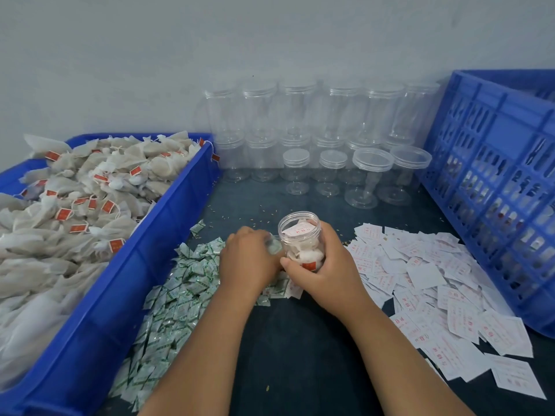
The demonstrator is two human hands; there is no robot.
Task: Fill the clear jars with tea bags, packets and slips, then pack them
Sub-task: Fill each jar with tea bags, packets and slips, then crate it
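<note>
Open jar: a clear jar (300, 235) with no lid stands at the middle of the dark table (300, 340), between the two hands.
Jar contents: white tea bags (304, 254) fill the lower part, one with a red tag at the front; a white slip with red print (295, 229) sits on top, just under the rim.
Right hand: the right hand (327, 265) is wrapped round the jar's side and base, thumb across the front, clamped on it.
Left hand: the left hand (249, 262) has curled fingers and pinches a packet (274, 247) that is blurred, right beside the jar wall.
Packet pile: small green-and-white packets (180, 283) lie strewn on the table under and to the left of the left hand.
Slip pile: loose printed slips (435, 283) are spread on the table to the right of the right hand.
Blue tray: a blue tray (144, 259) on the left is heaped with bulk tea bags (75, 190) bearing red tags.
Empty jars: lidded clear jars (315, 130) stand stacked in rows against the wall (270, 40) at the back.
Blue crate: a slotted blue crate (495, 175) stands tilted on the right, its lower edge touching the slips.
Table surface: a few small grains (240, 218) are scattered behind the open jar.
</note>
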